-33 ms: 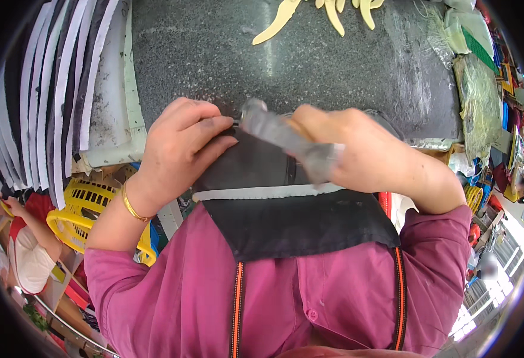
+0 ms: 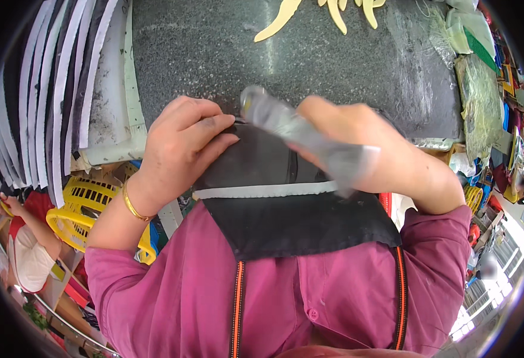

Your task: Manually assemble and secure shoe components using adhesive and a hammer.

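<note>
My left hand (image 2: 181,134) pinches the upper edge of a black, leather-like panel (image 2: 244,158), thumb and fingers pressed together there. The panel lies along the near edge of the dark stone slab (image 2: 208,62). My right hand (image 2: 357,128) is closed round what looks like a grey metal hammer (image 2: 292,128), smeared by motion. One rounded end of it hangs just right of my left fingertips, above the panel's upper edge; the other is near my wrist. Whether it touches the panel I cannot tell. A pale strip (image 2: 262,191) runs along the panel's near side, above my black apron (image 2: 304,230).
Several black strips with white edges (image 2: 65,89) hang in a row at the left. Curved cream pieces (image 2: 280,21) lie at the slab's far edge. A yellow basket (image 2: 74,218) stands below left, near another person's arm (image 2: 44,235). Crumpled clear plastic (image 2: 480,101) lies right.
The hammer has shifted, its rounded end up a little and its other end to the right. My right hand has moved slightly with it. My left hand keeps nearly the same place.
</note>
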`<move>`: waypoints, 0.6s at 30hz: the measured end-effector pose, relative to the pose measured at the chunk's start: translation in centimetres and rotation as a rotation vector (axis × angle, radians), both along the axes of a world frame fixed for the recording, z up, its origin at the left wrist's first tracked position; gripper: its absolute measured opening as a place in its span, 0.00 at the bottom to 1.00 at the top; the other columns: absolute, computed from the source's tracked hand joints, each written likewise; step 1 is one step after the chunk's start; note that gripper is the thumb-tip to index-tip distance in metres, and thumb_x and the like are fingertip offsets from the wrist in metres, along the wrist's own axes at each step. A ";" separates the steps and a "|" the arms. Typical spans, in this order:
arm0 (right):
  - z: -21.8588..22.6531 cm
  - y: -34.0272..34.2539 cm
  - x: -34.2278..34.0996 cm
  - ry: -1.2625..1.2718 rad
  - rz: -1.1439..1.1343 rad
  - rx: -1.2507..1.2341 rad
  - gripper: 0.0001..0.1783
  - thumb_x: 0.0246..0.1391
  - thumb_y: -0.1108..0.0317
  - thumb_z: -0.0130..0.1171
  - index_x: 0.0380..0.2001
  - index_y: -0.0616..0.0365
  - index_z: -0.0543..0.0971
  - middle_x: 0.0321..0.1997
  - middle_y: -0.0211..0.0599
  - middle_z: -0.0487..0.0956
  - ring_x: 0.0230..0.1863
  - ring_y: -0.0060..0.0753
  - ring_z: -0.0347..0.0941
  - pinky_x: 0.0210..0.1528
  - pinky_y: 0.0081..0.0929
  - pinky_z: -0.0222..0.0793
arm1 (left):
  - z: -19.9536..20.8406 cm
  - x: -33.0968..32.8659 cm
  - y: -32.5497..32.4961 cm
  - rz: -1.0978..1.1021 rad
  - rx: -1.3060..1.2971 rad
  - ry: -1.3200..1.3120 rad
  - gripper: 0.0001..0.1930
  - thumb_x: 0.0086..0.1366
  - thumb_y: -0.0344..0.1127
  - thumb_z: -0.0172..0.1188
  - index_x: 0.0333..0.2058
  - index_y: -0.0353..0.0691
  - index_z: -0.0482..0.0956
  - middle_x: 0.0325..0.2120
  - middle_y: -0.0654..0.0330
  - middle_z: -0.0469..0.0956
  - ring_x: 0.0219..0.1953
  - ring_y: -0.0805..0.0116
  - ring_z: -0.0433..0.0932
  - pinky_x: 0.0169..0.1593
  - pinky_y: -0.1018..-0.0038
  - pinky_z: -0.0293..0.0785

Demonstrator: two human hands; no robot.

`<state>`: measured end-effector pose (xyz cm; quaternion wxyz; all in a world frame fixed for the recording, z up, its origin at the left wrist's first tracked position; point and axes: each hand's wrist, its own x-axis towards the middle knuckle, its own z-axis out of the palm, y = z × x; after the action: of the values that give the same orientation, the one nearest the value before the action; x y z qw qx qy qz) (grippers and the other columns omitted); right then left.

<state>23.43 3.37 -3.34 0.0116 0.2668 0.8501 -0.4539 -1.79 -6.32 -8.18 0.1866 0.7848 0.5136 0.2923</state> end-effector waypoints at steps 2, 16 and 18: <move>-0.5 -0.2 -0.2 0.058 -0.005 0.072 0.17 0.63 0.60 0.58 0.34 0.63 0.68 0.20 0.53 0.77 0.24 0.62 0.76 0.26 0.52 0.72 | -0.1 -0.1 -0.3 -0.008 0.015 0.006 0.18 0.46 0.29 0.74 0.38 0.38 0.82 0.35 0.58 0.78 0.37 0.56 0.77 0.40 0.64 0.74; -1.1 -1.0 -0.9 -0.002 0.080 0.060 0.17 0.63 0.60 0.57 0.35 0.64 0.68 0.20 0.53 0.76 0.25 0.62 0.76 0.28 0.51 0.72 | -0.8 0.3 -1.7 0.168 0.045 0.025 0.17 0.50 0.30 0.73 0.40 0.40 0.82 0.37 0.60 0.77 0.41 0.58 0.75 0.47 0.64 0.68; -1.6 -1.5 -0.8 0.027 0.022 0.051 0.17 0.63 0.60 0.57 0.34 0.64 0.68 0.20 0.54 0.77 0.26 0.62 0.76 0.28 0.51 0.72 | -0.5 0.3 -2.1 0.208 0.037 0.062 0.16 0.50 0.30 0.72 0.40 0.41 0.83 0.37 0.60 0.78 0.41 0.58 0.75 0.47 0.63 0.67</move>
<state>22.60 1.89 -4.95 -0.0018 0.2515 0.8642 -0.4357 -1.45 -8.39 -8.71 0.1248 0.7392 0.5923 0.2952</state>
